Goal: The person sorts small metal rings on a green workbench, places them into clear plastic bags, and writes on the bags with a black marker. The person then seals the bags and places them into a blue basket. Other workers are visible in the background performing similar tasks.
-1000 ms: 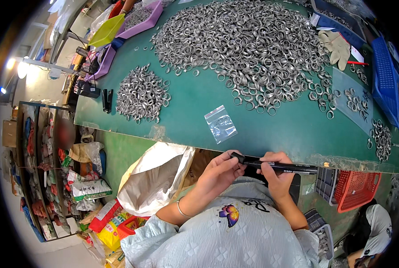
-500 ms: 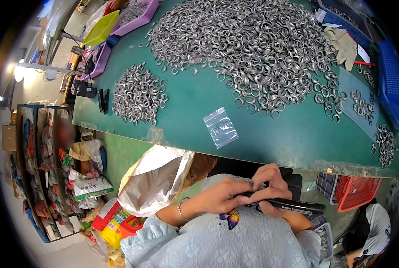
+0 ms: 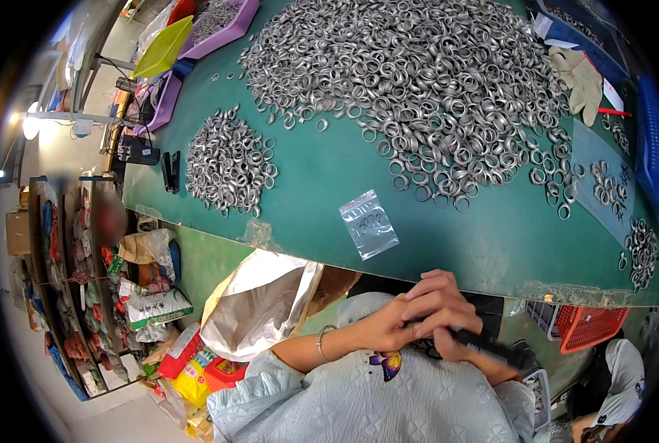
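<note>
Fingers of both hands are curled shut around a black marker pen [image 3: 492, 348], held close against the person's chest, below the near edge of the green table [image 3: 322, 184]. Left hand [image 3: 399, 328] closes over the pen's inner end, its fingers overlapping those of the right hand [image 3: 447, 325], which grips the barrel; the rest of the pen juts out to the person's right, tilted slightly downward. A thin bracelet [image 3: 320, 341] sits on the left wrist. On the table, just beyond the hands, lies a small clear zip bag [image 3: 368, 224], flat and apart from the rings. A large heap of silver metal rings [image 3: 418, 81] covers the far middle of the surface, a smaller pile [image 3: 226, 162] sits to the left, and scattered rings [image 3: 610, 184] run along the right side. Work gloves [image 3: 580, 74] lie at the far right, near a blue crate [image 3: 658, 148]. Purple trays [image 3: 218, 29] and a yellow-green tray [image 3: 163, 48] stand at the far left. Below the table edge are a silvery foil bag [image 3: 259, 303] and a red basket [image 3: 588, 325]. Cluttered shelves [image 3: 63, 280] line the room's left side.
</note>
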`<state>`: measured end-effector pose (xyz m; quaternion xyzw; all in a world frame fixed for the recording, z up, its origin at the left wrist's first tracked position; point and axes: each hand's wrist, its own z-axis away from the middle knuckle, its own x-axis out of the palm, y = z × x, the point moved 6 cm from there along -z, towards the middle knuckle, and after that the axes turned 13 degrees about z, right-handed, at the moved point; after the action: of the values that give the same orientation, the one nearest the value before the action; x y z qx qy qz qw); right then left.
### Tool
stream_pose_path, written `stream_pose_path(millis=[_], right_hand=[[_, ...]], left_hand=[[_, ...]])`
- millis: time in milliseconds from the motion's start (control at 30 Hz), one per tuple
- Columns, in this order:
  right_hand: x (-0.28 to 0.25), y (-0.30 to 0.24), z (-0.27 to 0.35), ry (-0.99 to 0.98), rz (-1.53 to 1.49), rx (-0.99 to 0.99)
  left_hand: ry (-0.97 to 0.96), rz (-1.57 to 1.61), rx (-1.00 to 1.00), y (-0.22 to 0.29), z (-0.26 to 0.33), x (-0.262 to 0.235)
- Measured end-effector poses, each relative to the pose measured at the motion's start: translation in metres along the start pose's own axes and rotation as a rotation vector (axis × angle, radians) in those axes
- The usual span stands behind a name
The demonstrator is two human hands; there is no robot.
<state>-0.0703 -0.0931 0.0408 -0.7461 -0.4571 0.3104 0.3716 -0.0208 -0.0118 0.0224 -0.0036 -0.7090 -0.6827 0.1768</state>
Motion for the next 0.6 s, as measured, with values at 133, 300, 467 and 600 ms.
stream_pose_path(millis=[133, 300, 467, 600], right_hand=[[-0.005, 0.012, 0.000, 0.068, -0.027, 0.259], [-0.028, 0.021, 0.011, 0.424, 0.189, 0.358], [-0.018, 0.019, 0.015, 0.423, 0.341, 0.554], [-0.003, 0.017, 0.004, 0.305, 0.417, 0.451]], left_hand=[[-0.058, 0.017, -0.020, -0.021, 0.006, -0.019], [0.478, -0.530, -0.048, 0.020, 0.023, -0.084], [0.713, -1.040, 0.021, 0.035, 0.010, -0.149], [0.570, -0.997, -0.054, 0.029, 0.003, -0.159]])
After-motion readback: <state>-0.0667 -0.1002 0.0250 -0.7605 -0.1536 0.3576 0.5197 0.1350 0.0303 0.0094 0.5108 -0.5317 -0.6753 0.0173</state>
